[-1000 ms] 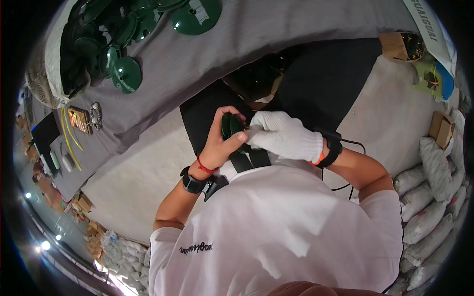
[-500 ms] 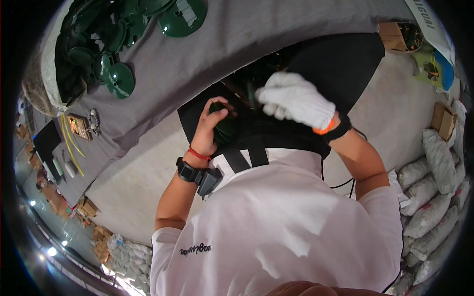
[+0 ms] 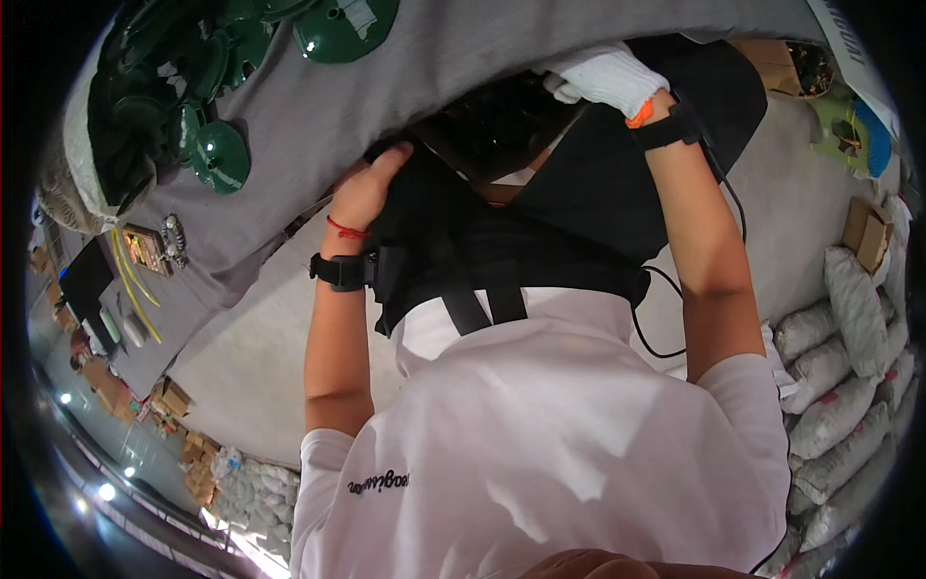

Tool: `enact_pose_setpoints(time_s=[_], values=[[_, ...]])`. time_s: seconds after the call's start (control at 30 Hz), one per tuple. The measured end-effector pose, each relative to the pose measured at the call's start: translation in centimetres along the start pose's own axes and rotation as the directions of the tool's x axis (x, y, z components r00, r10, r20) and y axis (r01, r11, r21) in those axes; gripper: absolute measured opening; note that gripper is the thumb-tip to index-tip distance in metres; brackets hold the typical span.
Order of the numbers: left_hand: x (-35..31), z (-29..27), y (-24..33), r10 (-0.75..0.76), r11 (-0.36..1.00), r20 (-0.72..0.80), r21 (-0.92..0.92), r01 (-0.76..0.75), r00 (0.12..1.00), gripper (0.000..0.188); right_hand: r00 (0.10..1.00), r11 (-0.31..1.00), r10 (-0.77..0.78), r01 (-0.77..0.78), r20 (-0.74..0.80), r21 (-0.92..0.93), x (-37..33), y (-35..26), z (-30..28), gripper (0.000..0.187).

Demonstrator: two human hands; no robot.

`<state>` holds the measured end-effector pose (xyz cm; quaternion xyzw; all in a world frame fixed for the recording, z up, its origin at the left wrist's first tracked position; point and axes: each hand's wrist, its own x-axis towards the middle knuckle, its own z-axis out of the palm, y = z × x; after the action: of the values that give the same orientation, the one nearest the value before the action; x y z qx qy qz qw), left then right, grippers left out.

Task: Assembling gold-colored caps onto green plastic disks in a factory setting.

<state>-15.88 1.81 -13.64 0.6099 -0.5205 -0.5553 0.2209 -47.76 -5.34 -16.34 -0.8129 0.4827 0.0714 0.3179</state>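
My bare left hand (image 3: 365, 198), with a red cord bracelet, is at the front edge of the grey cloth, beside my left thigh. Its thumb shows; the other fingers are hidden, and so is anything they hold. My right hand (image 3: 603, 79) wears a white knitted glove with an orange cuff. Its curled fingers are partly hidden near the cloth's edge, above my right thigh. Between my legs is an open cardboard box (image 3: 499, 196) with dark, shiny contents (image 3: 497, 116) that I cannot make out, partly under the cloth's edge.
Glossy green discs (image 3: 222, 154) spill from a white sack (image 3: 82, 145) onto the grey-covered table (image 3: 318, 106). Yellow strips (image 3: 130, 275) and a small framed item (image 3: 147, 251) lie at the left. Stuffed sacks (image 3: 834, 405) are piled at the right. A black cable (image 3: 666, 349) hangs beside me.
Both hands have moved forward toward the cloth's edge, the left also leftward. The dark green stack in my left hand is out of sight. My legs have parted, showing more of the box.
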Motion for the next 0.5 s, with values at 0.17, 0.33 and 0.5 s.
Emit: enact_pose_setpoints(time_s=[0.17,0.33,0.5], values=[[0.7,-0.1,-0.5,-0.083,0.988,-0.119,0.122,0.097,0.989,0.036,0.966,0.98,0.198,-0.193,-0.165,0.047,2.1,0.8,2.5,0.026],[0.7,0.3,-0.9,0.041,0.997,-0.125,0.076,-0.032,0.991,0.035,0.974,0.982,0.187,-0.186,-0.128,0.016,5.0,0.8,4.9,0.026],[0.4,-1.3,-4.9,0.423,0.634,0.155,0.653,-0.413,0.893,0.034,0.989,0.991,0.126,-0.129,-0.076,-0.029,7.2,-2.9,7.2,0.027]])
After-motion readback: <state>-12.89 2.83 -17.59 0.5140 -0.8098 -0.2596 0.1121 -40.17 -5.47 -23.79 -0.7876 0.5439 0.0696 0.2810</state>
